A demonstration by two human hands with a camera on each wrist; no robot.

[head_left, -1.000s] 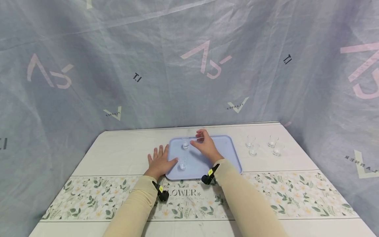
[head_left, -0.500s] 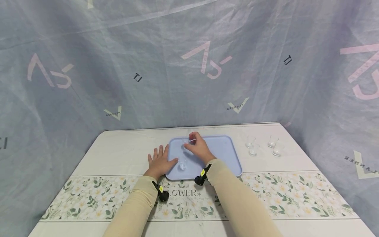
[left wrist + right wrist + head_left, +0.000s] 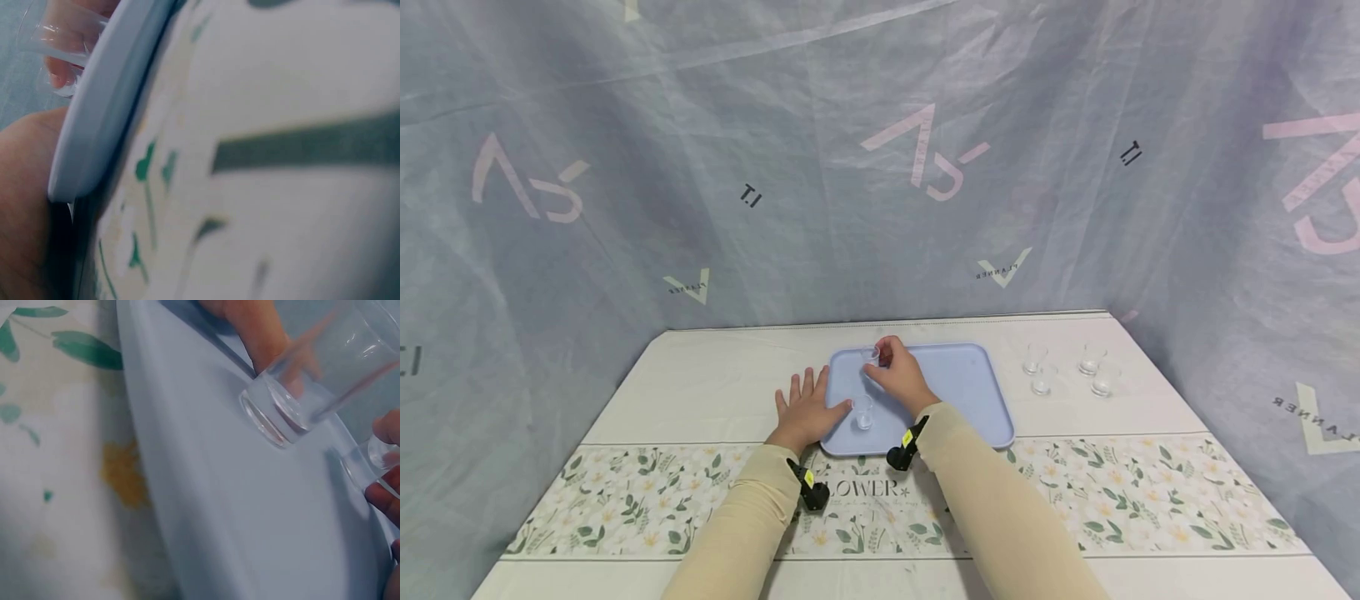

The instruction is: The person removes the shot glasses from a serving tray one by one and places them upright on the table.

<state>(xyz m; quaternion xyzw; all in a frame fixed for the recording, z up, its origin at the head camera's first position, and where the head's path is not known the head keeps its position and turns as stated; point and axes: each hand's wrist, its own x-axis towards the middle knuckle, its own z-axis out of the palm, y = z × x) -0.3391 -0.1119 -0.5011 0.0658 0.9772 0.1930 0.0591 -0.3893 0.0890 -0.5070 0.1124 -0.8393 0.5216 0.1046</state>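
Note:
In the head view, my right hand [image 3: 901, 379] pinches a small clear glass [image 3: 870, 355] between thumb and fingers at the back left of a light blue tray [image 3: 943, 392]. The right wrist view has that held glass at its right edge, partly covered by fingers [image 3: 384, 500]. Nearer to me on the tray a second clear glass [image 3: 864, 414] stands upright. My left hand [image 3: 807, 417] lies with spread, straight fingers along the tray's left side, its thumb reaching over the rim beside the second glass.
Several more clear glasses [image 3: 1042, 381] stand on the table to the right of the tray. A white cloth with a floral band [image 3: 1135, 500] covers the table. Grey printed fabric [image 3: 880, 208] hangs behind and at both sides.
My right hand has moved left over the tray to the back glass, and its thumb and fingers have closed around it. My left hand has stayed in place.

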